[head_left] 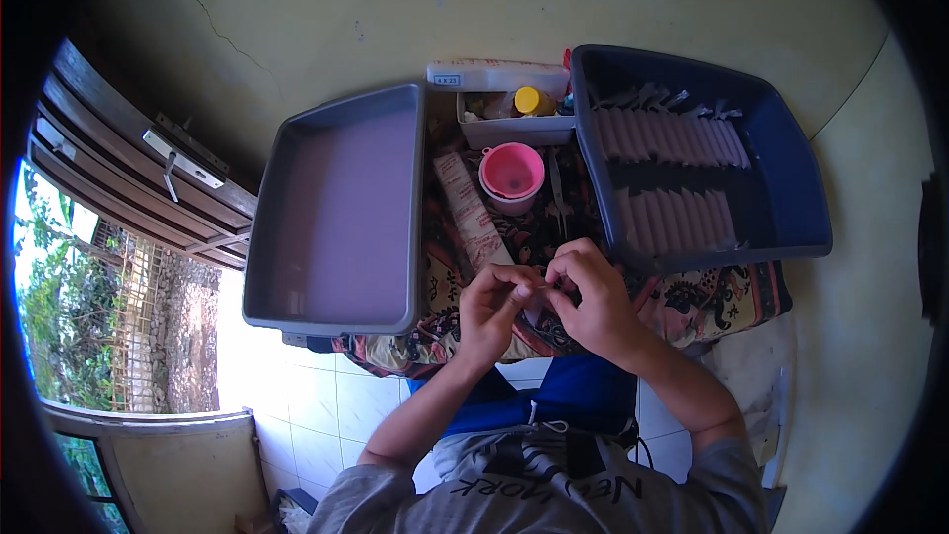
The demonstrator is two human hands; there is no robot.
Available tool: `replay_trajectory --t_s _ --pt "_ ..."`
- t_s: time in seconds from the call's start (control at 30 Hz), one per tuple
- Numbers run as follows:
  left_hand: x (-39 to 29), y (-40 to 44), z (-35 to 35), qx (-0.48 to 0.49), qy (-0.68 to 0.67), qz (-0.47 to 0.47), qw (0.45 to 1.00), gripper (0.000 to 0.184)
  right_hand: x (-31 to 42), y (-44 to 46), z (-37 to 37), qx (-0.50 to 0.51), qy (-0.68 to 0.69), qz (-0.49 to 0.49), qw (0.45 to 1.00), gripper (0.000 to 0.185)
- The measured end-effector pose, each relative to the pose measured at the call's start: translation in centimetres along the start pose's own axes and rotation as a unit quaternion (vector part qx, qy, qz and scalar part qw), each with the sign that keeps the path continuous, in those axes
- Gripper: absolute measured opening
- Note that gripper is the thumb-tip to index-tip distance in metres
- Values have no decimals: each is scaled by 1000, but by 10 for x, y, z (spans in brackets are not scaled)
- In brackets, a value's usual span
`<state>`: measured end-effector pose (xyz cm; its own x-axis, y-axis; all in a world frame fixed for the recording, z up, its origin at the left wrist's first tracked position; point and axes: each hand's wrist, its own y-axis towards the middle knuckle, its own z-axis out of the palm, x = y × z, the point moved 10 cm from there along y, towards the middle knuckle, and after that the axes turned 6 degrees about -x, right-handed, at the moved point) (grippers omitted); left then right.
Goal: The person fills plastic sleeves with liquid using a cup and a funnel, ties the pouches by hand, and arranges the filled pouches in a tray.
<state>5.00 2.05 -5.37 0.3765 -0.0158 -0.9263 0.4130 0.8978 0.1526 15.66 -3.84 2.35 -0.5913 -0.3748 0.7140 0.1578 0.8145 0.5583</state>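
My left hand (487,314) and my right hand (596,309) meet above the front of the cloth-covered table, thumbs and fingers pinched close together. Between them is the top of a small clear plastic bag (535,314), whose pale purple body hangs below the fingertips and is mostly hidden. Just beyond the hands lies a printed pack of plastic bags (469,206). A pink funnel (514,170) rests in a light-coloured cup behind it. To the cup's right lies a slim tool, perhaps scissors (560,193).
A large grey tub (418,227) of purple liquid stands left. In the dark blue tub (791,203) at right lie two rows of filled purple bags (677,221). Behind the cup are a grey box (519,131) with a yellow-lidded container and a plastic-wrapped pack (494,73).
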Motion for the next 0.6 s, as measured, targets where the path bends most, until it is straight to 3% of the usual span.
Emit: replay_trajectory --t_s 0.17,0.27,0.3,0.37,0.5,0.57,0.6 --pt "11 9 -4 20 -108 -63 992 4 18 -1 9 13 14 -85 996 22" --pt "9 15 2 30 -186 -102 977 4 29 -10 14 -8 27 -210 977 21" --pt "9 16 5 35 -214 -123 968 5 28 -8 11 -8 27 -212 977 21" --pt "7 19 4 40 -223 -123 966 5 43 -19 15 54 2 -315 947 20" --pt "11 21 3 34 -219 -107 969 5 40 -18 9 50 11 -325 944 22" --pt "10 21 -1 38 -168 -77 982 4 3 -4 5 2 41 -136 990 24" --pt "7 23 -1 42 -116 -46 991 3 0 -3 1 -23 23 -117 993 24"
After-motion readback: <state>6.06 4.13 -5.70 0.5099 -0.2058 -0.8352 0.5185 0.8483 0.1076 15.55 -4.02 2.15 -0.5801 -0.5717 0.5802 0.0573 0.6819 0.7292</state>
